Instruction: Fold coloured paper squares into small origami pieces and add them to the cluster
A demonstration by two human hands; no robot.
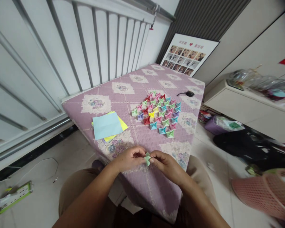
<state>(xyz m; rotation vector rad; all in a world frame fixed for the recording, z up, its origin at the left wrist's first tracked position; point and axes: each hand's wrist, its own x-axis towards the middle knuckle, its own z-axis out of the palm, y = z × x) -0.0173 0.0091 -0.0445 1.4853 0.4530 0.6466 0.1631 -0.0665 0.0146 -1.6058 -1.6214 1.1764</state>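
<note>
A small light green folded paper piece is held between both hands, over the near part of the table. My left hand pinches it from the left side, fingers closed. From the right, my right hand pinches the same piece between thumb and index finger. Beyond the hands, several folded paper pieces in green, pink, red, blue and yellow stand in close rows. To the left lies a stack of square paper, light blue on top with yellow sheets sticking out beneath.
A purple patterned cloth covers the table. A small black object with a cord lies near its right edge. White railings run along the left. A photo board leans at the back; a pink basket stands on the floor at right.
</note>
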